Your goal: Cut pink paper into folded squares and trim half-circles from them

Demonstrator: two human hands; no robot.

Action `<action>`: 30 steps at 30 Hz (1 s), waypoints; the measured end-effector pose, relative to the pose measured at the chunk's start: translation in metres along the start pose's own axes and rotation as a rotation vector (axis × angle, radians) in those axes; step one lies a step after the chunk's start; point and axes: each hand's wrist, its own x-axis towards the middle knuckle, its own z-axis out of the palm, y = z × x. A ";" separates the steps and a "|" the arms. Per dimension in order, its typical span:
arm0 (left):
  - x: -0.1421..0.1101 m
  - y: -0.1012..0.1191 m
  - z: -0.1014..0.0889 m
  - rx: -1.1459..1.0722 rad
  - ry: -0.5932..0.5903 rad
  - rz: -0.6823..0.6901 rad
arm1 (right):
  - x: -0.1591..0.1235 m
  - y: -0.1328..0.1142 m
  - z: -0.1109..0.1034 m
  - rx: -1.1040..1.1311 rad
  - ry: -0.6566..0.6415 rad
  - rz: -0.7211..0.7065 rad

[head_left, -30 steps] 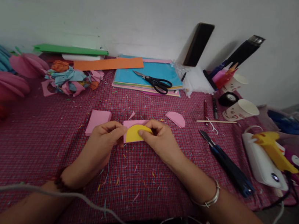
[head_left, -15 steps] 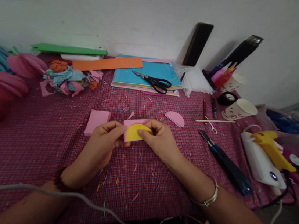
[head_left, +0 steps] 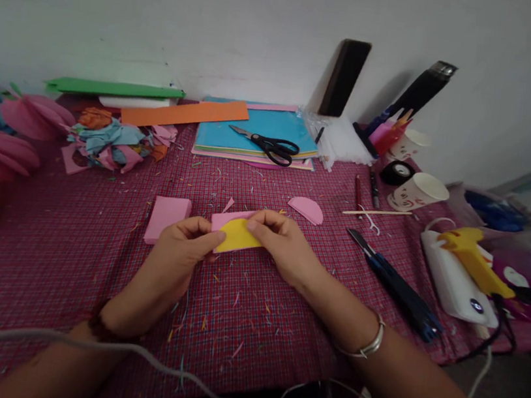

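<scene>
A yellow half-circle of paper (head_left: 239, 237) lies flat against a folded pink paper (head_left: 223, 221), and both are held up over the cloth. My left hand (head_left: 186, 244) pinches the left end of the pair, thumb on the yellow piece. On the right end, my right hand (head_left: 283, 244) grips the two papers with its thumb near the top of the curve. Left of the papers rests a stack of folded pink paper (head_left: 167, 217), partly beside my left hand. Beyond my right hand lies a pink half-circle of paper (head_left: 306, 210).
Scissors (head_left: 270, 145) lie on blue paper sheets (head_left: 285, 126) at the back. A box cutter (head_left: 392, 284) with its blade out is to the right, near a yellow glue gun (head_left: 474, 258). Paper scraps (head_left: 113, 138) are heaped at the left. A white cable (head_left: 149, 353) crosses in front.
My left thumb has moved onto the yellow half-circle's left corner, and my right thumb has shifted up along its curve. The whole view has slid slightly.
</scene>
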 end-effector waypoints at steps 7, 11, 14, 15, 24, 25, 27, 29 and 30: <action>0.003 0.004 -0.005 -0.186 -0.039 -0.160 | 0.003 -0.004 -0.012 0.171 -0.109 0.053; 0.002 0.005 -0.006 -0.237 -0.045 -0.186 | -0.002 -0.012 -0.017 0.024 -0.155 0.020; 0.002 0.006 -0.006 -0.259 -0.023 -0.186 | -0.004 -0.018 -0.019 -0.045 -0.177 -0.012; 0.002 0.006 -0.006 -0.262 -0.015 -0.187 | -0.005 -0.019 -0.020 -0.068 -0.177 -0.018; 0.002 0.004 -0.006 -0.232 -0.061 -0.126 | -0.003 -0.012 -0.022 -0.296 -0.083 -0.072; 0.002 0.004 -0.007 -0.214 -0.061 -0.118 | -0.003 -0.011 -0.022 -0.307 -0.073 -0.072; 0.002 0.005 -0.007 -0.176 -0.053 -0.105 | -0.003 -0.010 -0.022 -0.323 -0.051 -0.068; 0.001 0.006 -0.006 -0.148 -0.046 -0.085 | -0.003 -0.009 -0.022 -0.340 -0.033 -0.070; 0.001 0.007 -0.005 -0.137 -0.047 -0.073 | -0.003 -0.009 -0.022 -0.348 -0.028 -0.073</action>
